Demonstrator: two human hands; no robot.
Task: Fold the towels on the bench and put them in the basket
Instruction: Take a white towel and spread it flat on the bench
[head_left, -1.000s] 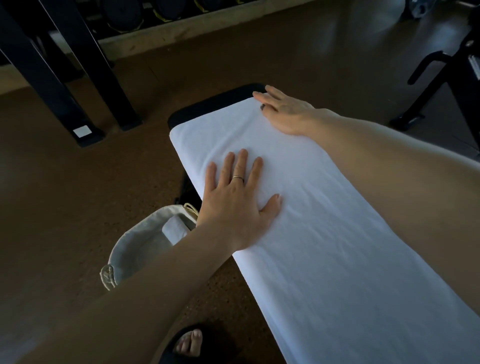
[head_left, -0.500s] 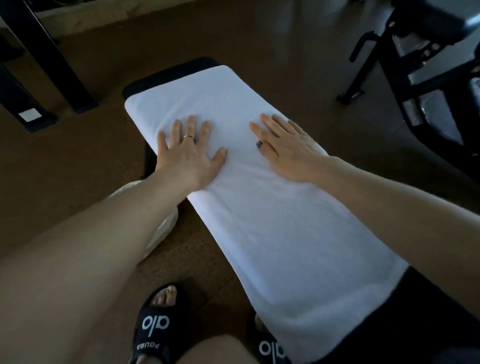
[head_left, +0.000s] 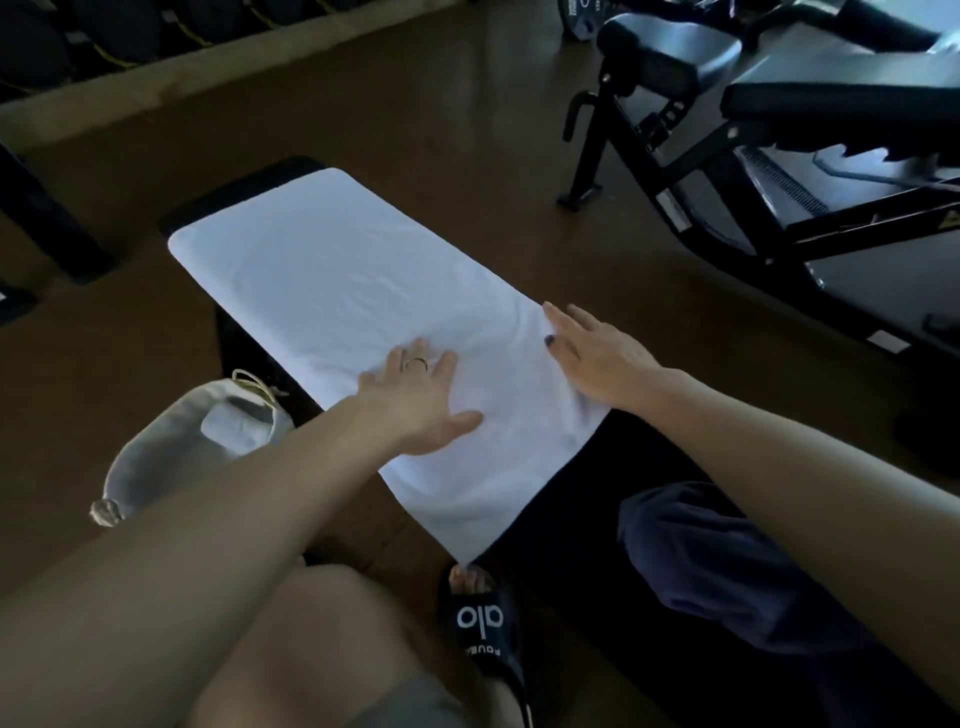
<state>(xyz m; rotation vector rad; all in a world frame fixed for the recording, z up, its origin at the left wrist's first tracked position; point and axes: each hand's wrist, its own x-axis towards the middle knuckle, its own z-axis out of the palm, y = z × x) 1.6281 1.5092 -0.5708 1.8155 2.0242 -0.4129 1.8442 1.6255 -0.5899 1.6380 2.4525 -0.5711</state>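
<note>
- Nearest to me, my bare knee sits at the bottom edge, and just past it my foot in a black slide sandal (head_left: 485, 626) with white lettering stands on the brown floor.
- A dark blue cloth (head_left: 727, 561) lies bunched on the near end of the black bench (head_left: 587, 499), under my right forearm.
- The white towel (head_left: 332, 280) is spread lengthwise along the bench top; its near corner hangs off the edge above my sandal, and its far end stops just short of the bench's far end.
- My left hand (head_left: 421, 400) rests flat on the towel's near part, fingers straight and spread, thumb out, holding nothing; a thin ring shows on one finger.
- My right hand (head_left: 597, 353) lies at the towel's right edge, fingers straight and loose, gripping nothing; I cannot tell if the fingertips touch the cloth.
- On the floor to the left, just beside the bench, sits the pale fabric basket (head_left: 150, 462) with a folded light piece showing inside.
- Farther off to the right stands a black adjustable gym bench (head_left: 670, 57) on a metal frame.
</note>
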